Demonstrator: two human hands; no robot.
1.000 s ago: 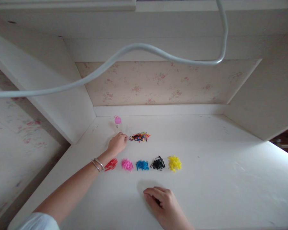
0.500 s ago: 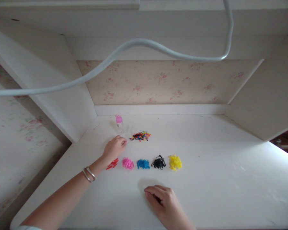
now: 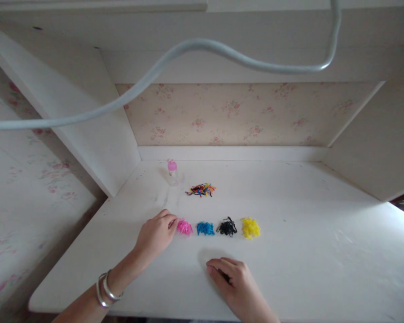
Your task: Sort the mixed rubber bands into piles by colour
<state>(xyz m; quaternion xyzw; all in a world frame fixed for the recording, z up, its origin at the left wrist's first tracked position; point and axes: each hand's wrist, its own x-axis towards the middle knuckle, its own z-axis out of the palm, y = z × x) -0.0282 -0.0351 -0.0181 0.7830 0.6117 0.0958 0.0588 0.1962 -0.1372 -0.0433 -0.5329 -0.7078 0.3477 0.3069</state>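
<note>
Head view: my left grip (image 3: pixel 156 233) is narrowed, my right grip (image 3: pixel 234 280) loosely curled; contents indeterminable. Sideways drift could scatter the pink bands (image 3: pixel 184 227) just beside my left grip.

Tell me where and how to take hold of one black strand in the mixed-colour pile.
I'd pinch the black strand at the pile's left end, by its outer tip, coming from the front left with the left hand. That tip pokes out beyond the low, tangled mixed-colour pile, so fingertips should catch fewer neighbours there.
</note>
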